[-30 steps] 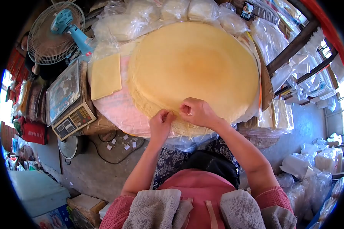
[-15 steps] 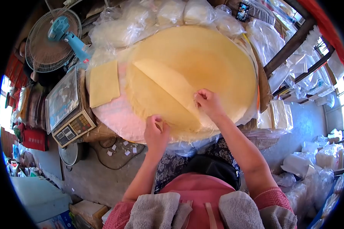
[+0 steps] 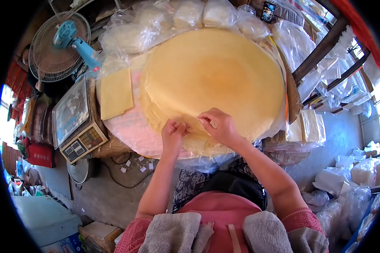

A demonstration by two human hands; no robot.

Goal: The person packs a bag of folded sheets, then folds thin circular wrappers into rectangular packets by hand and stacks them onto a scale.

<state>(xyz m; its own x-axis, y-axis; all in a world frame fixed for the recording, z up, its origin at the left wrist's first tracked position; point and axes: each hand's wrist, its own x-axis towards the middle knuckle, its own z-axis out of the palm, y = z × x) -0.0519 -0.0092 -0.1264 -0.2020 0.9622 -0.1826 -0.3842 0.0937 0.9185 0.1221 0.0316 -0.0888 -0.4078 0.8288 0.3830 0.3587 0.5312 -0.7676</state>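
Note:
A broad stack of thin, round yellow pancakes (image 3: 215, 76) lies in front of me, its near edge ragged. My left hand (image 3: 173, 134) is at that near edge, fingers pinched on the rim of the top pancake. Close on its right, my right hand (image 3: 219, 126) is also closed, thumb and fingers pinched at the same edge. The exact grip of the fingertips is partly hidden. Left of the stack, a pancake folded into a rectangle (image 3: 116, 93) rests on a pink cloth (image 3: 124, 133).
A digital scale (image 3: 84, 141) stands to the left, below a fan (image 3: 59, 46). Plastic-bagged bundles (image 3: 219, 14) line the far side, near a propped phone (image 3: 267, 12). A dark post (image 3: 321, 50) slants at the right. Folded sheets (image 3: 312, 126) lie in plastic at the right.
The top pancake's partly folded-over flap now lies spread flat toward me. My right hand has moved left and slightly down, close to my left hand, which has shifted slightly up.

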